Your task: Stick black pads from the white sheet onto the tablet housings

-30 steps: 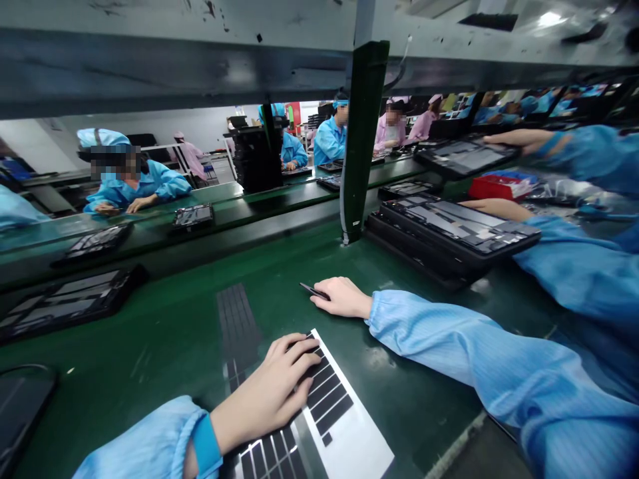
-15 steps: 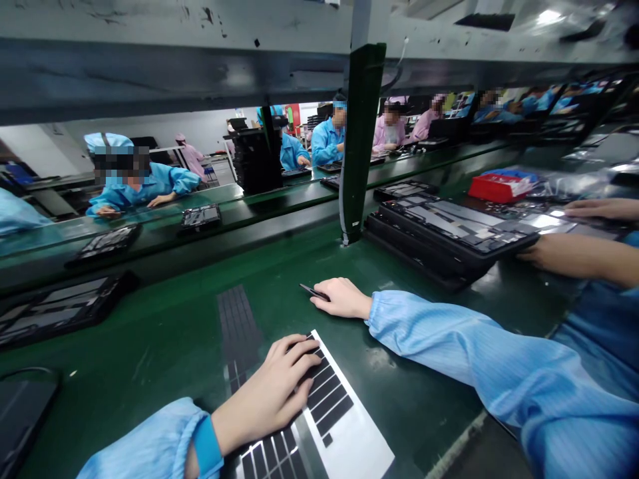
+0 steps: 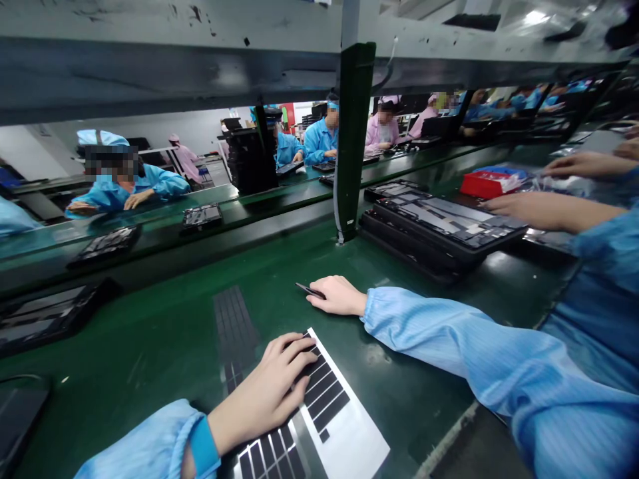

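Note:
My left hand [image 3: 272, 382] lies flat with its fingers spread over a white backing sheet [image 3: 357, 436] that carries rows of black adhesive strips [image 3: 323, 394]. Some strips are hidden beneath the fingers. Farther forward, my right hand [image 3: 339, 295] rests low over the green bench, closed around slim black tweezers [image 3: 309, 290] whose tip points left. Under and beside my left wrist is a clear sheet with black pieces [image 3: 272, 456]. A dark strip sheet [image 3: 234, 319] lies flat just beyond my left hand.
A stack of black device housings [image 3: 439, 226] stands at right, near a red bin [image 3: 492, 183]. A co-worker's hands [image 3: 554, 209] reach in there. A green post [image 3: 353, 140] rises from the bench [image 3: 164, 332]. More opened devices [image 3: 50, 313] lie at left.
The co-worker's hands at right have moved from the stacked housing toward the red bin. My own hands hold nearly the same pose; the view has shifted slightly.

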{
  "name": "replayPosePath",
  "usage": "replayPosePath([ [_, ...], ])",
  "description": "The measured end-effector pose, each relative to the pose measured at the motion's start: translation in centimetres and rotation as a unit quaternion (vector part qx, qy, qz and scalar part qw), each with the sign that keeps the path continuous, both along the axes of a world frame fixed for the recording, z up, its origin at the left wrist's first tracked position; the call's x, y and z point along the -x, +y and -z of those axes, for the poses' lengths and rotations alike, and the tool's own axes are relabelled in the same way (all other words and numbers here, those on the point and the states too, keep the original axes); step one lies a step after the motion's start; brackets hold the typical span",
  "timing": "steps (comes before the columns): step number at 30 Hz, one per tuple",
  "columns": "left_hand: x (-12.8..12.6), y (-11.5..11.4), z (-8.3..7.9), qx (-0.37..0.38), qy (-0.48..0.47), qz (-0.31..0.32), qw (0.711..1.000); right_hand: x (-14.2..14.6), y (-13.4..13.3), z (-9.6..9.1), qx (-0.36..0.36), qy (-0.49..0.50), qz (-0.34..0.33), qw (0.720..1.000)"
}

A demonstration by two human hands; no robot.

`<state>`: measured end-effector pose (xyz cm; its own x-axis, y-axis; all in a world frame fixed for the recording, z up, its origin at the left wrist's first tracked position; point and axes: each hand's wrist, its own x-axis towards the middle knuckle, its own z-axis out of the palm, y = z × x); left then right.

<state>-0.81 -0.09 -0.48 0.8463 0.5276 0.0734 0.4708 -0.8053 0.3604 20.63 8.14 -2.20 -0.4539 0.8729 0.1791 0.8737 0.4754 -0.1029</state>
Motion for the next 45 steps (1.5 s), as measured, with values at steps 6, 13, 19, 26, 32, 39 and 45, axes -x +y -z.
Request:
replayPosePath([
  [6, 0.06, -0.07, -0.02, 0.001, 0.000, 0.000, 1.000, -0.03, 0.05, 0.11, 0.000, 0.003, -0.002, 1.000],
  [13, 0.10, -0.10, -0.07, 0.009, 0.008, 0.001, 1.000, 0.00, 0.11, 0.04, 0.000, 0.008, -0.002, 1.000],
  [19, 0.01, -0.08, -0.19, -0.002, -0.001, 0.007, 1.000, 0.00, 0.00, -0.01, -0.003, 0.009, -0.001, 1.000],
  [26, -0.02, -0.15, -0.31, -0.001, -0.009, 0.008, 1.000, 0.02, 0.01, 0.07, -0.005, 0.004, 0.002, 1.000],
  [32, 0.02, -0.13, -0.34, 0.007, 0.006, 0.006, 1.000, 0.00, -0.02, 0.12, -0.010, 0.007, -0.001, 1.000],
  [39, -0.01, -0.20, -0.37, 0.008, 0.000, 0.008, 1.000, 0.00, -0.04, 0.07, -0.001, -0.003, -0.001, 1.000],
  [45, -0.01, -0.14, -0.43, 0.005, -0.002, 0.011, 1.000, 0.17, -0.17, -0.26, 0.007, -0.012, 0.003, 1.000],
])
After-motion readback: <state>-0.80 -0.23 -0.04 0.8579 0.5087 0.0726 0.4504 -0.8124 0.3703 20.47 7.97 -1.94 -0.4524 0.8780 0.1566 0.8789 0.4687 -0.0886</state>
